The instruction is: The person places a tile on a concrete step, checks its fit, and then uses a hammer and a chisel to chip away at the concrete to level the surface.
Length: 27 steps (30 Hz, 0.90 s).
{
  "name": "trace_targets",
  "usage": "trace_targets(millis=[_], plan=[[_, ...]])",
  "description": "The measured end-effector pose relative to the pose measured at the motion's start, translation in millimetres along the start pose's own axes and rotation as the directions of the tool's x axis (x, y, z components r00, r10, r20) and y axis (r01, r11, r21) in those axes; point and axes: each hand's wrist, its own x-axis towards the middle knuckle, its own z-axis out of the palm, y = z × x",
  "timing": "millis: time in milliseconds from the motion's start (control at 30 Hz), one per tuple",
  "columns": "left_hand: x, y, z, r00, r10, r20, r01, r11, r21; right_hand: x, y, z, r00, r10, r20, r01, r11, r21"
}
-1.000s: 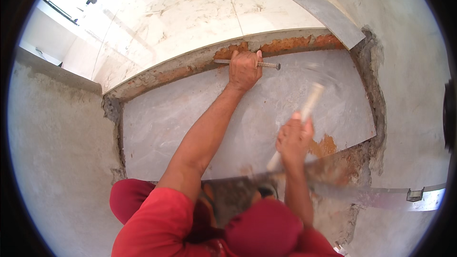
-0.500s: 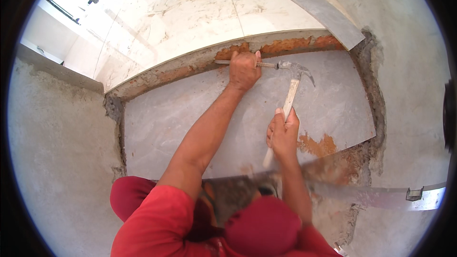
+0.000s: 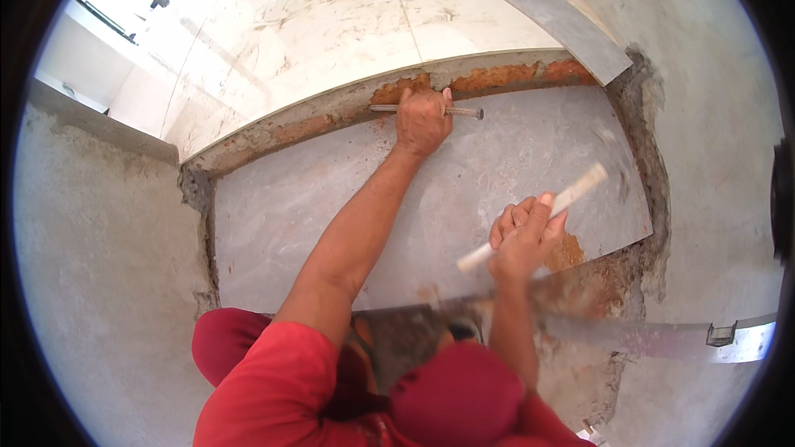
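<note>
My left hand [image 3: 422, 120] is shut on a thin metal chisel [image 3: 466, 112] that lies level along the exposed reddish mortar strip [image 3: 497, 79] at the far edge of a grey floor slab [image 3: 497, 157]. My right hand [image 3: 523, 236] grips the pale wooden handle of a hammer [image 3: 571, 194], raised to the right of the chisel. The hammer's head is blurred and hard to make out.
White tiles [image 3: 331, 16] lie beyond the mortar strip, with a grey strip [image 3: 546, 8] across them. Rough concrete [image 3: 99, 265] surrounds the slab on the left and right. A metal straightedge [image 3: 712, 339] rests at lower right. My red-clad knees [image 3: 447, 397] are at the bottom.
The hammer swung in to the chisel's right end half a second ago and has now drawn back to the right. My left hand and the chisel stayed put.
</note>
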Motion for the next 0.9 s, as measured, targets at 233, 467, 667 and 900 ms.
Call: trace_targets(millis=[233, 467, 667, 900], plan=[[-5, -4, -2, 0.999, -0.009, 0.043, 0.008, 1.000, 0.022, 4, -14, -6, 0.965, 0.250, 0.083, -0.222, 0.941, -0.255], [-4, -5, 1, 1.000, -0.005, 0.008, 0.005, 1.000, 0.028, 15, -7, 1, 0.889, 0.423, 0.178, -0.326, 0.855, -0.404], [0, 1, 6, 0.999, 0.019, 0.048, -0.021, 0.999, 0.039, 12, 21, -13, 0.990, 0.129, 0.065, -0.119, 0.983, -0.137], [-15, -13, -6, 0.999, 0.024, 0.040, -0.025, 0.999, 0.024, 3, -1, -4, 0.978, 0.205, 0.025, -0.204, 0.979, -0.018]])
